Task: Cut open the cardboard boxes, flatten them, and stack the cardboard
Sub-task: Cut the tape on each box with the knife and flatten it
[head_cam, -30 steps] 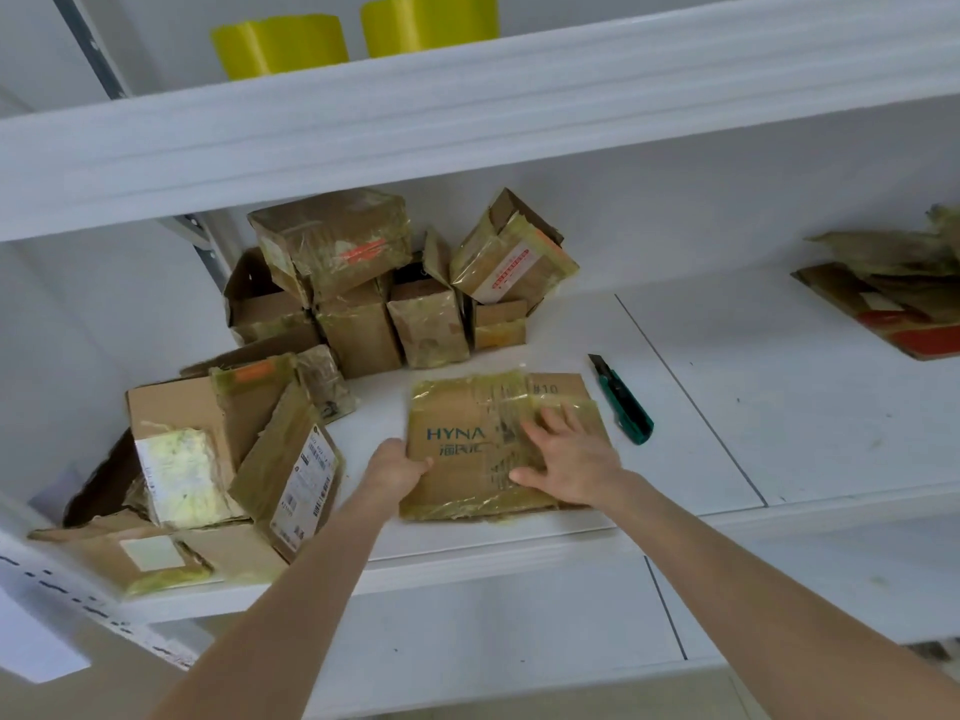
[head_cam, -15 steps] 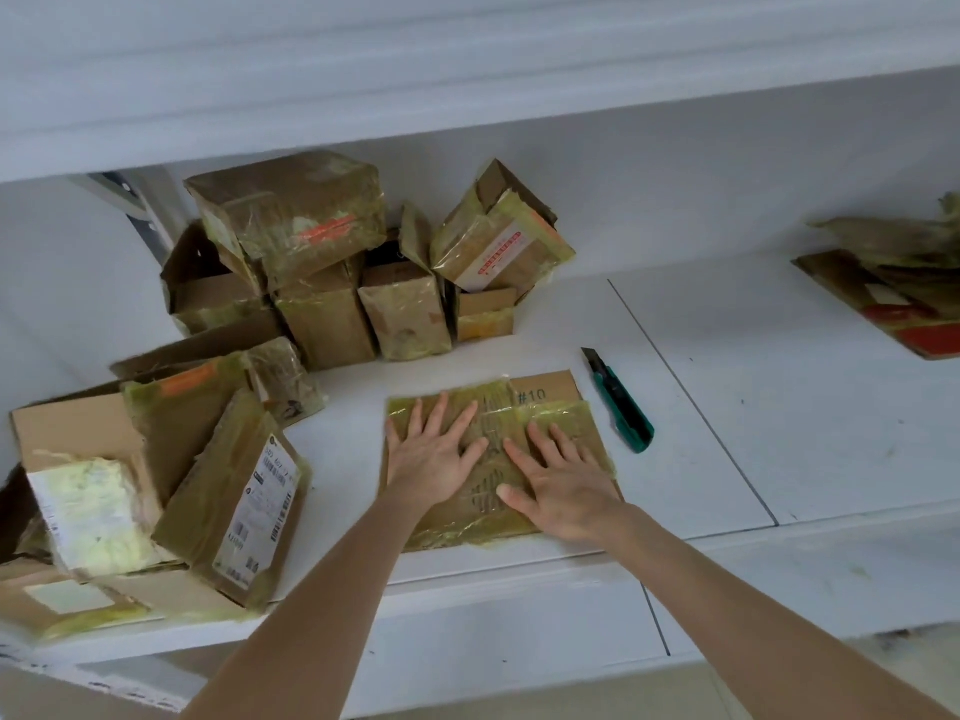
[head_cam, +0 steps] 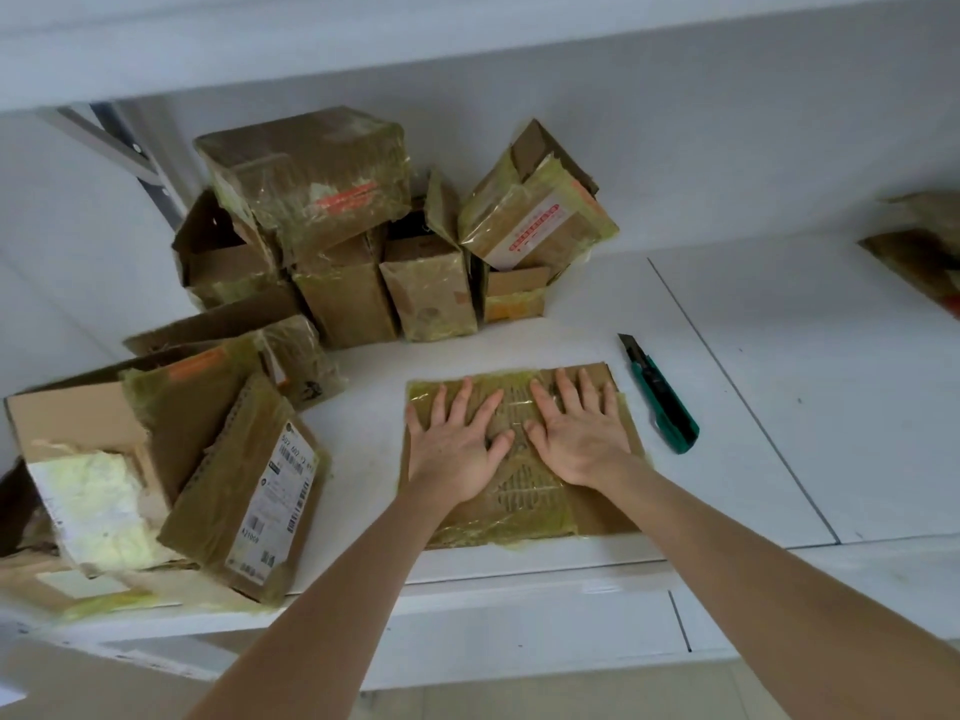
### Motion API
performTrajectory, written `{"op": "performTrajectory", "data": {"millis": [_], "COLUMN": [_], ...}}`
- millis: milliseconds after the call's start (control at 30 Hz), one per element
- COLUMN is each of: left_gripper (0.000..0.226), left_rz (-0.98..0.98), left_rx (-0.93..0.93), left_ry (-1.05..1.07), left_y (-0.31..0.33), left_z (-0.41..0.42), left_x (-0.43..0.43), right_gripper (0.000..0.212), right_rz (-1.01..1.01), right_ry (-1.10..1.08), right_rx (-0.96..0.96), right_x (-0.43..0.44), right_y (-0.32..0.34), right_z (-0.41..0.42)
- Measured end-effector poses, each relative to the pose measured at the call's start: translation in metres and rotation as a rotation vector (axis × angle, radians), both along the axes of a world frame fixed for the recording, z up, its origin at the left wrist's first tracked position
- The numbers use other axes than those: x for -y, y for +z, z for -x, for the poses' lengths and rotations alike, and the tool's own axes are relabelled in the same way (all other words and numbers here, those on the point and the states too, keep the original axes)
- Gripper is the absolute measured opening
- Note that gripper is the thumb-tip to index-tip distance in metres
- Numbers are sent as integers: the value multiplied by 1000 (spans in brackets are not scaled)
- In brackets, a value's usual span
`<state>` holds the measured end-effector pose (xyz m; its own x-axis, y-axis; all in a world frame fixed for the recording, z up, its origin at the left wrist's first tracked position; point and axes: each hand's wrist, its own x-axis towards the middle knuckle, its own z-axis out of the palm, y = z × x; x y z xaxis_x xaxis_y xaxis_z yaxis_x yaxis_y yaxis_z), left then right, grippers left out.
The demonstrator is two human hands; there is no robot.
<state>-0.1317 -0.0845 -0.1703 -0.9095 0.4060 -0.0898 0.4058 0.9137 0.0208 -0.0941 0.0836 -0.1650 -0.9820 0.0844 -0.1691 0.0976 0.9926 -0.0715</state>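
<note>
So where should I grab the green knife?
Probably take the knife by its thick green handle, coming from the near end with the right hand. It lies flat and free on the shelf, and its dark blade tip points away from you.

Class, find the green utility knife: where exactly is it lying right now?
In the head view, the green utility knife lies on the white shelf, just right of the flattened cardboard under the right hand.
</note>
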Motion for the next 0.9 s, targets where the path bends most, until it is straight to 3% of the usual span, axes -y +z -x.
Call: {"op": "performTrajectory", "data": {"millis": [300,567,700,900], "left_gripper": [63,73,67,74], "left_rz": [-22,-35,-20,-30], "left_rx": [-13,-20,-30,-41], "left_ry": [-2,74,83,92], "left_y": [1,-6,-3,-6], "left_z": [-1,-48,-49,-48], "left_x": [1,19,17,17], "right_gripper": [63,62,66,64], "right_rz": [-30,16,85,29], "right_ry": [-17,-21,3,47], "right_rx": [-23,-42,-41,-74], "right_x": [1,4,6,10], "right_y": [-3,3,3,-10], "right_z": [0,-4,-25,-58]}}
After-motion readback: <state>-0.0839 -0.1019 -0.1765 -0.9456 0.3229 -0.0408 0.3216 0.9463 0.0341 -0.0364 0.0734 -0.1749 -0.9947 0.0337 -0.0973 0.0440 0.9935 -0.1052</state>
